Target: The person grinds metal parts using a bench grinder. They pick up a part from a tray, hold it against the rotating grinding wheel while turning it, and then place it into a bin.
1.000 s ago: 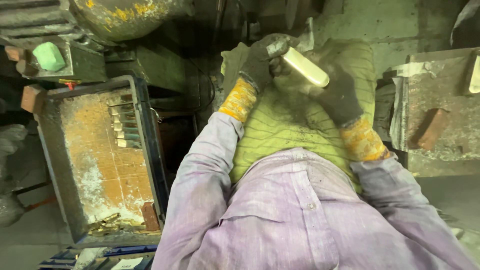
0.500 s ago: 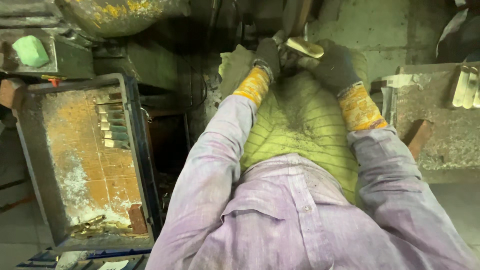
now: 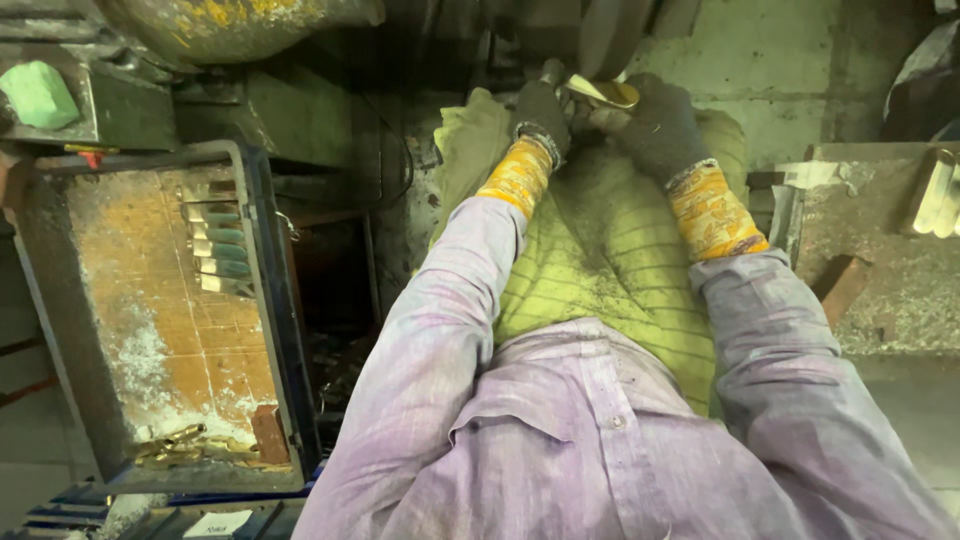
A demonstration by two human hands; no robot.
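Dim workshop, yellow-green cloth over the lap: left hand and right hand, both dark-gloved, each grip pinching one end of a shiny brass-coloured metal piece held between them.

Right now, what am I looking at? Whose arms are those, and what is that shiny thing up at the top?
The picture comes from a camera worn on a person's head, looking down, so you see their own chest and arms in a purple shirt and a yellow-green cloth over their lap. Both hands wear dark gloves with orange cuffs. The left hand and the right hand together hold a shiny brass-coloured metal piece up by a dark round wheel on a machine; whether they touch is unclear. On the left is a rusty tray with a row of similar metal pieces and some scraps at its bottom. A green block sits at the top left. More pale metal pieces lie on the dusty bench at the right.
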